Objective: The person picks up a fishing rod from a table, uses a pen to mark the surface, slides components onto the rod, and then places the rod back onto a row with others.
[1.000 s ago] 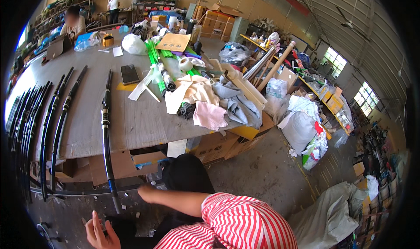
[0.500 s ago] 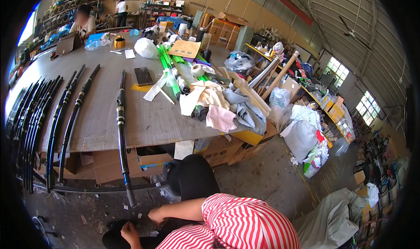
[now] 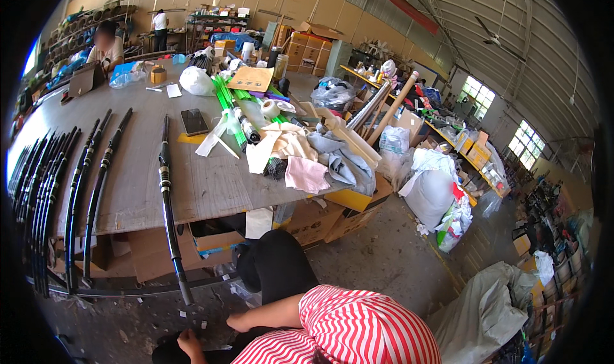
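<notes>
Table (image 3: pixel 134 172) spreads across the left of my view, its grey top running wide, and from my distant seat I see black rods (image 3: pixel 78 178) lined along its left side, ends jutting past the near edge. One silver-banded rod (image 3: pixel 169 217) lies apart to their right, across that same edge, its lower end out over the floor! Down in size to a crumpled grey-blue cloth (image 3: pixel 344 169), then a pink cloth (image 3: pixel 307 175) at the front of the heap. Now the hands: left hand (image 3: pixel 189 346) and right hand (image 3: pixel 237 323) sit low and apart, both nearest that banded rod, neither touching it; I can't tell whether either grips anything. Smallest, a dark phone (image 3: pixel 194 122) lies right of the rod.
</notes>
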Available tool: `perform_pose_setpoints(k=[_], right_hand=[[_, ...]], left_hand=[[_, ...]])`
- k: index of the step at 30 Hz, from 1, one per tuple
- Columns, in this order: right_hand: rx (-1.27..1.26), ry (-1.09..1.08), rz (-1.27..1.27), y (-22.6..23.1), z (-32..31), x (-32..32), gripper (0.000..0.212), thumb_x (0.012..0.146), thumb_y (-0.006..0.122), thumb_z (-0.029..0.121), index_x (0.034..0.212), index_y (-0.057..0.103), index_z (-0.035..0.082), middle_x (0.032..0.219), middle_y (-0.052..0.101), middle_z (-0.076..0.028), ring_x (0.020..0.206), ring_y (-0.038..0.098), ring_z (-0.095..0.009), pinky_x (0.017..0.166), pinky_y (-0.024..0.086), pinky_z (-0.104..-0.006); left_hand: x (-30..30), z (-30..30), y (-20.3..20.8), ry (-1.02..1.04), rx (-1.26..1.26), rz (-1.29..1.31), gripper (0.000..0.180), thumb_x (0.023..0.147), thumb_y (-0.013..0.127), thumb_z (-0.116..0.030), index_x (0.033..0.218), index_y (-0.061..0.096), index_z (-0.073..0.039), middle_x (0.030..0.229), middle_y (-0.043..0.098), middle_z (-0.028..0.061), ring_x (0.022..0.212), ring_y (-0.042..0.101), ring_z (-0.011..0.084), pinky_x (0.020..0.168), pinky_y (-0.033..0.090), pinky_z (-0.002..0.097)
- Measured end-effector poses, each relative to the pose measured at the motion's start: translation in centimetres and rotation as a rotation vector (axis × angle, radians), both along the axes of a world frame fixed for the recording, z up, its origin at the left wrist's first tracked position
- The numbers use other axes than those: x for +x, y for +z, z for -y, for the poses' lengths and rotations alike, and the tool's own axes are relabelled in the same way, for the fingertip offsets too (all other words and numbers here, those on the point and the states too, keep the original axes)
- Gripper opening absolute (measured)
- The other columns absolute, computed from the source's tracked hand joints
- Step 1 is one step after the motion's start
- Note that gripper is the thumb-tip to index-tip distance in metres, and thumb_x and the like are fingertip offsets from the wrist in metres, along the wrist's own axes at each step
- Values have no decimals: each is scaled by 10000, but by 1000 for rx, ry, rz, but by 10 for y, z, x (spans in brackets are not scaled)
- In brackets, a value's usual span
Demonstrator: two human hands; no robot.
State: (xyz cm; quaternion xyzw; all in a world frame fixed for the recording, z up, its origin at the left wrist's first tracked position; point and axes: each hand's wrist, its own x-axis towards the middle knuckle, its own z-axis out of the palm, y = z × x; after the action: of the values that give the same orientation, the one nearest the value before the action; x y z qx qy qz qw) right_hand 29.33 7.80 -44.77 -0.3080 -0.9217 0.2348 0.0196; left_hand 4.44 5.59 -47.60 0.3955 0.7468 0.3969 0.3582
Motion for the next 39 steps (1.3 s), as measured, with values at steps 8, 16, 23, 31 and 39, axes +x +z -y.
perform_pose_setpoints(k=[8,16,23,31,39], right_hand=[[-344,-259,364,44,-4,-18,169,768,499,113,705,585,-18,903,601,-242,863,593,-329,711,485,-389],[-145,-339,-11,41,-8,-16,248,763,526,171,639,587,-34,726,619,-218,704,620,-330,632,499,-422],[-938,-544,-187,76,-21,-23,265,892,442,225,806,547,-2,681,614,-126,535,600,-187,434,480,-330],[-1515,-574,-705,79,-19,-23,255,889,499,285,881,568,40,816,630,-96,755,611,-175,663,482,-297],[-1607,-527,-763,87,-22,-17,244,885,511,281,883,551,40,854,630,-91,788,609,-177,687,479,-308]], left_hand=[[20,12,63,47,69,34,195,735,609,-95,814,618,84,719,608,158,547,557,195,518,468,350],[20,11,58,-36,53,-102,149,724,615,-84,691,612,61,569,584,105,514,544,170,495,442,337],[18,9,48,-66,157,-118,181,661,649,-107,739,628,55,613,607,134,570,586,199,563,464,331],[64,13,95,-558,322,-68,188,651,708,-109,788,648,5,673,635,104,604,592,157,550,461,306],[66,12,73,-601,96,443,78,716,664,-47,708,639,26,577,599,32,512,536,77,470,433,249]])
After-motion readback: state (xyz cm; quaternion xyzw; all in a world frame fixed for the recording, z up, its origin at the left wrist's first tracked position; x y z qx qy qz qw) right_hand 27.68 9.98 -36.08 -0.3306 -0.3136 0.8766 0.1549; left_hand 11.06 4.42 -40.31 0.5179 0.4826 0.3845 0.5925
